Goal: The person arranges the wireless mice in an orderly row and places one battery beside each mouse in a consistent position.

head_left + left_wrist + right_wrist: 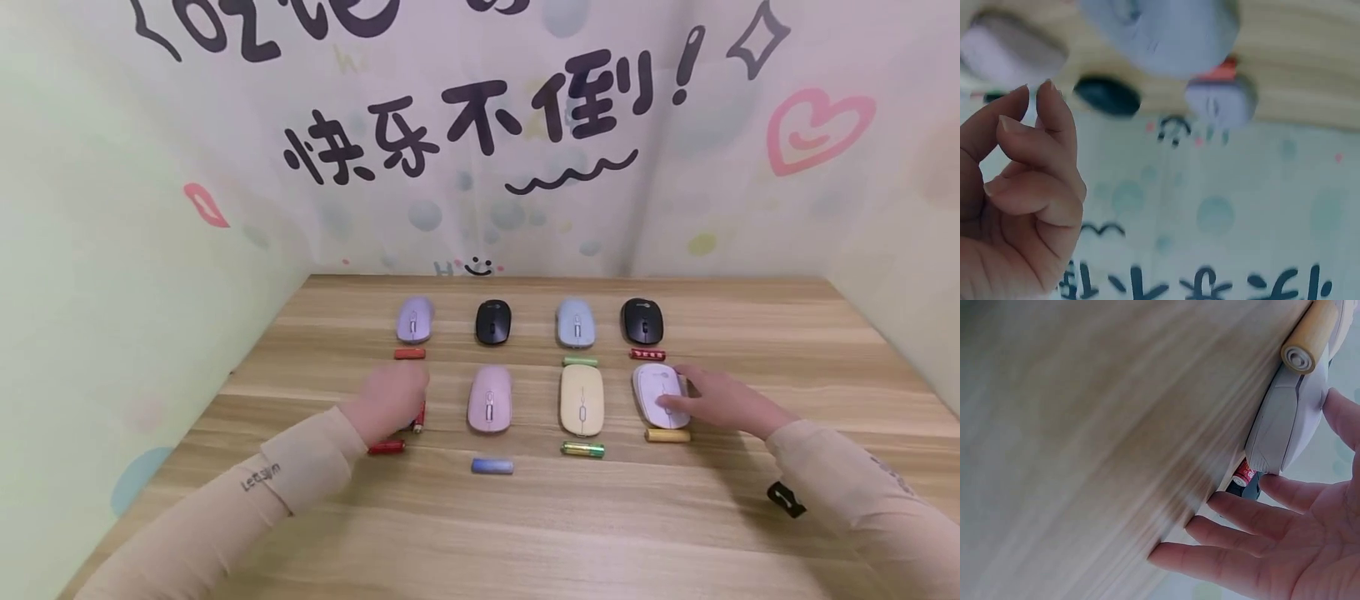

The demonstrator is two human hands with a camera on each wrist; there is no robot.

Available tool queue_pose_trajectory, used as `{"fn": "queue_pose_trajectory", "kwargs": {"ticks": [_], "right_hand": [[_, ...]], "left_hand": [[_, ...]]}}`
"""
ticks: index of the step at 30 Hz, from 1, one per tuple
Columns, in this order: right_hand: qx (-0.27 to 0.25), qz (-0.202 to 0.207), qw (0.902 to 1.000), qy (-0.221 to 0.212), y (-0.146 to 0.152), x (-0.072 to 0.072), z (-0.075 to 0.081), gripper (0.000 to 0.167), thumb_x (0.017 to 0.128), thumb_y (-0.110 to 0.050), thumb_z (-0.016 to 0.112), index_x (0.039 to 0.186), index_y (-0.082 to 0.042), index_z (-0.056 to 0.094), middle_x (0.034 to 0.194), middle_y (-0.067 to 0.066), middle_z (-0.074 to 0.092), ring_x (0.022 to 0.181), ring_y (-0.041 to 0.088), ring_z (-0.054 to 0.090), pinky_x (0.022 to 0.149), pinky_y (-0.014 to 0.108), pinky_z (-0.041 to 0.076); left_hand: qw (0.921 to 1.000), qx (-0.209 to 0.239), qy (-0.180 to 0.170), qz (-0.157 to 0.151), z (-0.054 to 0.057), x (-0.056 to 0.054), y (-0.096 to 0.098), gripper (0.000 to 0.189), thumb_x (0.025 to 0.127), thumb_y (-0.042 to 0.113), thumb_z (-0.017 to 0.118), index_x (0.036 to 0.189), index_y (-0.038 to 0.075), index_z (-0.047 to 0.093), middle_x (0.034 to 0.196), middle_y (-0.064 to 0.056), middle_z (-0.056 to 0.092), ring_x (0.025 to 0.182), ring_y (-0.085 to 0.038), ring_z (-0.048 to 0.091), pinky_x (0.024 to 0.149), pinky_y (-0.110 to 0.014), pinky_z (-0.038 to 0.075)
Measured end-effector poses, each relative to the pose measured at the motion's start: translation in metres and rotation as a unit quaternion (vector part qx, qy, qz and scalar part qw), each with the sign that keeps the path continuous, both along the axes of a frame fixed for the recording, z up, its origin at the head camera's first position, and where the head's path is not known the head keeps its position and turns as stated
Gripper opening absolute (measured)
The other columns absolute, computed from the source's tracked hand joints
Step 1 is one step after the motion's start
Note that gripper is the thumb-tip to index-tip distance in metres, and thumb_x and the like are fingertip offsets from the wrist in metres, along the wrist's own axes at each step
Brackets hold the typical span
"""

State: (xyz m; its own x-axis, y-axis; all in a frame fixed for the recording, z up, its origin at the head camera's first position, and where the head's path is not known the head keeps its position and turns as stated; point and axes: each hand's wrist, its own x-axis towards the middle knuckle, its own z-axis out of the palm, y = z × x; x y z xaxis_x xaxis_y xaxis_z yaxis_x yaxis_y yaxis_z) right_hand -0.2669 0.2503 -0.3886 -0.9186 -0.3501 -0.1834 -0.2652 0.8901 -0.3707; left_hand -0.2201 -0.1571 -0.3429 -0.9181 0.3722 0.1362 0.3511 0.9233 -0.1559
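At the front left, my left hand (390, 398) hovers low, slightly blurred. In the left wrist view its fingers (1044, 150) are loosely curled, with nothing visible between thumb and index. A bluish mouse (1166, 31) is close to it, mostly hidden in the head view. Beside this hand lie a red battery (386, 447) and a second red battery (419, 417), set steeply. At the right, my right hand (720, 402) touches a pale lilac mouse (658, 392), thumb on top and index at the far end. Its other fingers (1235, 515) reach straight to the table. An orange-tan battery (667, 435) lies before that mouse.
A pink mouse (490, 400) with a blue battery (492, 466) and a cream mouse (582, 400) with a green-gold battery (582, 450) stand between the hands. Behind are several mice, including a purple mouse (415, 320). A black object (785, 498) lies near the right sleeve.
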Motion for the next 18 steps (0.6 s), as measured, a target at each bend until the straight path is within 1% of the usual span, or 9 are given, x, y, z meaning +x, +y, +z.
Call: {"fn": "queue_pose_trajectory", "kwargs": {"ticks": [1, 3, 4, 6, 8, 11, 16, 18], "right_hand": [[0.0, -0.001, 1.0, 0.0, 0.0, 0.0, 0.0, 0.084, 0.085, -0.054, 0.053, 0.13, 0.015, 0.034, 0.123, 0.039, 0.043, 0.11, 0.052, 0.044, 0.087, 0.059, 0.038], [0.0, -0.001, 1.0, 0.001, 0.0, 0.001, -0.001, 0.084, 0.085, -0.054, 0.053, 0.13, 0.014, 0.034, 0.123, 0.038, 0.044, 0.11, 0.052, 0.045, 0.087, 0.058, 0.038], [-0.002, 0.0, 1.0, 0.001, 0.0, 0.001, -0.001, 0.084, 0.085, -0.054, 0.053, 0.131, 0.014, 0.034, 0.122, 0.038, 0.044, 0.11, 0.051, 0.045, 0.087, 0.058, 0.038], [-0.003, 0.002, 1.0, 0.004, -0.001, 0.0, 0.0, 0.083, 0.086, -0.053, 0.053, 0.131, 0.014, 0.034, 0.122, 0.038, 0.045, 0.11, 0.052, 0.045, 0.087, 0.058, 0.038], [-0.005, 0.003, 1.0, 0.005, -0.001, 0.0, 0.0, 0.083, 0.086, -0.052, 0.053, 0.13, 0.015, 0.034, 0.121, 0.038, 0.045, 0.11, 0.052, 0.045, 0.087, 0.058, 0.038], [-0.004, 0.003, 1.0, 0.005, 0.0, 0.0, 0.0, 0.083, 0.086, -0.052, 0.053, 0.13, 0.016, 0.034, 0.12, 0.039, 0.045, 0.109, 0.052, 0.045, 0.087, 0.058, 0.038], [-0.005, 0.004, 1.0, 0.006, 0.0, 0.0, 0.0, 0.083, 0.086, -0.052, 0.053, 0.13, 0.016, 0.034, 0.121, 0.039, 0.045, 0.11, 0.052, 0.045, 0.088, 0.058, 0.038], [-0.007, 0.005, 0.9999, 0.006, 0.0, 0.0, 0.0, 0.082, 0.086, -0.052, 0.053, 0.13, 0.016, 0.034, 0.121, 0.039, 0.045, 0.11, 0.051, 0.045, 0.088, 0.058, 0.038]], "left_hand": [[0.9996, -0.014, 0.013, -0.02, -0.007, 0.001, -0.001, 0.021, 0.074, 0.001, 0.061, 0.058, 0.007, 0.048, 0.057, -0.006, 0.05, 0.054, -0.021, 0.053, 0.046, -0.037, 0.046], [0.997, -0.046, 0.045, -0.042, -0.02, 0.003, -0.001, 0.021, 0.072, 0.0, 0.062, 0.058, 0.007, 0.048, 0.055, -0.006, 0.05, 0.053, -0.021, 0.053, 0.045, -0.036, 0.046], [0.9956, -0.053, 0.062, -0.047, -0.026, 0.005, 0.0, 0.021, 0.071, 0.001, 0.063, 0.057, 0.007, 0.048, 0.055, -0.006, 0.05, 0.053, -0.021, 0.053, 0.044, -0.036, 0.046], [0.9944, -0.06, 0.074, -0.045, -0.035, 0.009, 0.003, 0.02, 0.07, 0.001, 0.063, 0.057, 0.007, 0.049, 0.054, -0.006, 0.05, 0.051, -0.019, 0.053, 0.043, -0.035, 0.045], [0.9962, -0.055, 0.06, -0.032, -0.04, 0.011, 0.007, 0.02, 0.071, 0.0, 0.062, 0.058, 0.007, 0.049, 0.055, -0.005, 0.051, 0.05, -0.018, 0.054, 0.043, -0.034, 0.046], [0.998, -0.042, 0.042, -0.022, -0.044, 0.011, 0.013, 0.019, 0.072, -0.001, 0.061, 0.058, 0.007, 0.051, 0.057, -0.006, 0.053, 0.051, -0.019, 0.055, 0.043, -0.034, 0.046], [0.9986, -0.037, 0.033, -0.017, -0.046, 0.007, 0.017, 0.018, 0.074, -0.001, 0.062, 0.059, 0.006, 0.054, 0.057, -0.006, 0.054, 0.052, -0.018, 0.056, 0.043, -0.032, 0.047], [0.9992, -0.028, 0.024, -0.017, -0.046, 0.005, 0.017, 0.016, 0.074, -0.001, 0.061, 0.061, 0.005, 0.054, 0.057, -0.006, 0.054, 0.051, -0.018, 0.056, 0.042, -0.032, 0.047]]}}
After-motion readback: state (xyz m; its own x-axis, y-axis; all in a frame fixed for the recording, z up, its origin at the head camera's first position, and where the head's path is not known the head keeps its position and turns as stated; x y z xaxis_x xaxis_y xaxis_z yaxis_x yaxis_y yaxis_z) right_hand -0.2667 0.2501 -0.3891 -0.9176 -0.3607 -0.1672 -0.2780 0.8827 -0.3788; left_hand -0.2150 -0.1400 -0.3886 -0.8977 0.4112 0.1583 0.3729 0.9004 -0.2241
